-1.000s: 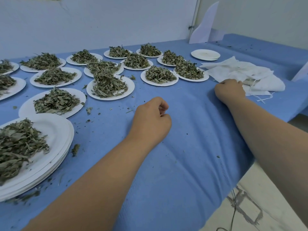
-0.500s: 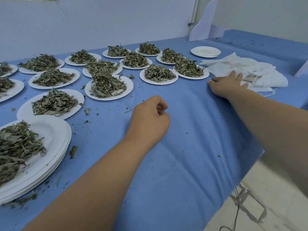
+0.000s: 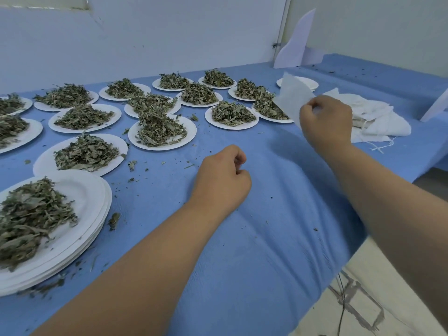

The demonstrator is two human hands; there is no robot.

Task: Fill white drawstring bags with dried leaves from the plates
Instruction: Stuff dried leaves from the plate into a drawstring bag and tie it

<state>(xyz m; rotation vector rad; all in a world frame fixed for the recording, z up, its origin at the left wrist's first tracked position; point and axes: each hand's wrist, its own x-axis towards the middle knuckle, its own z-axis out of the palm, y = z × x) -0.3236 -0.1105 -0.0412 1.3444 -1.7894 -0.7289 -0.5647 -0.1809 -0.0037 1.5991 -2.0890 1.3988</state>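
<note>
Your right hand (image 3: 324,122) raised, fingers gripping one white drawstring bag (image 3: 292,98); bag sticks up left of fingers. Heap of more bags (image 3: 378,117) on bench, just right of those fingers. Your left hand (image 3: 223,178) rests on blue bench (image 3: 266,238), fingers curled, holding nothing. Fifteen plates (image 3: 190,127) of dried leaves (image 3: 160,127) in view, left of and beyond fingers. Empty plates (image 3: 309,83) beyond bag.

The left hand (image 3: 221,175) rests fisted, seemingly empty; the right hand (image 3: 324,120) is raised, pinching a white bag (image 3: 292,95).
</note>
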